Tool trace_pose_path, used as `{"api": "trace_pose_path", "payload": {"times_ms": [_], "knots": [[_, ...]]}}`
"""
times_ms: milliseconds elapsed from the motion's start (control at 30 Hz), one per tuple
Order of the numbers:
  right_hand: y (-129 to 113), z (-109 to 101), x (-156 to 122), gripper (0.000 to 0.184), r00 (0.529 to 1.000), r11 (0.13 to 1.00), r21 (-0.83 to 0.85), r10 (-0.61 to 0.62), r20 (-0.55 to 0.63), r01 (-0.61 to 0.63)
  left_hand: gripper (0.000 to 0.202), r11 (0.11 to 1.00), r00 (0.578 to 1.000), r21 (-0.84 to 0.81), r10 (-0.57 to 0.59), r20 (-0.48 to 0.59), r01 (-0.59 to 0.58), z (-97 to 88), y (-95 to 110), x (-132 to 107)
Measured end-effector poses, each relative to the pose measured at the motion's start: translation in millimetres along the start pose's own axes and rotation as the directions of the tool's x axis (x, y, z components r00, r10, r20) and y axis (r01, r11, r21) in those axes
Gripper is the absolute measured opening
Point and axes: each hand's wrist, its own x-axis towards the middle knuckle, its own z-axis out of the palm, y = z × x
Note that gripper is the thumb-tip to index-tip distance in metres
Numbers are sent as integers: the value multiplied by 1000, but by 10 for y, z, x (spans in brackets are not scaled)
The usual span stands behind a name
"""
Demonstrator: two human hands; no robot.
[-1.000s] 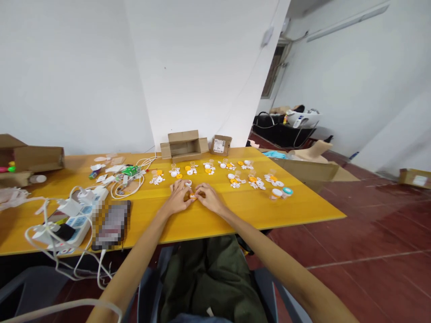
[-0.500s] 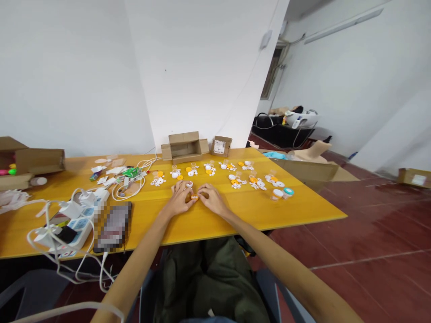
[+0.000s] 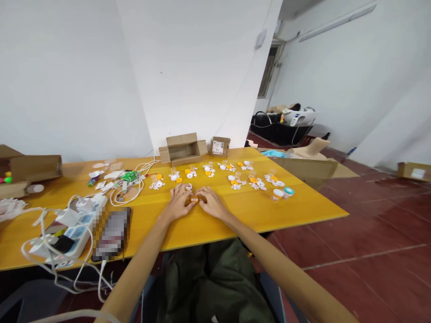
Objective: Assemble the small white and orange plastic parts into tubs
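Note:
My left hand [image 3: 178, 204] rests on the table with its thumb and fingers closed against the edge of a small orange round plastic part [image 3: 194, 199]. Small white pieces show on top of that part. From the other side, the bent fingertips of my right hand [image 3: 211, 204] press on it too. A small white round part [image 3: 189, 187] lies just beyond my left fingers, which partly cover it. Past both hands are groups of orange discs [image 3: 179, 180], white gear-like pieces [image 3: 190, 176] and clear cups [image 3: 238, 175].
Two capped jars, one white-lidded [image 3: 278, 194] and one teal-lidded [image 3: 288, 192], stand at the right. Open cardboard boxes [image 3: 183, 152] sit at the back. On the left are a power strip [image 3: 79, 231] with tangled cables, a phone [image 3: 112, 233] and a green package [image 3: 129, 175].
The view has shifted slightly. My right fingers have curled and moved slightly lower beside the orange part, while my left hand stays on it.

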Motion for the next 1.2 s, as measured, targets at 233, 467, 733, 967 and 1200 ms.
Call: {"api": "trace_pose_path", "payload": {"times_ms": [233, 467, 733, 967, 1200], "knots": [[17, -9, -14, 37, 999, 999, 22, 36, -3, -36, 23, 1000, 1000, 8, -8, 12, 8, -22, 32, -41], [54, 40, -52, 40, 995, 995, 7, 100, -15, -100, 20, 1000, 1000, 16, -9, 2, 9, -41, 61, -43], [33, 34, -71, 42, 995, 995, -34, 93, 33, -92, 20, 1000, 1000, 5, 14, 13, -14, -35, 54, -41], [34, 29, -70, 39, 997, 998, -34, 46, 59, -44, 16, 1000, 999, -18, -12, 35, 13, -1, 15, -41], [29, 12, -50, 24, 998, 999, 31, 26, 59, -27, 21, 999, 999, -33, 17, 48, -15, -8, 10, -46]]}}
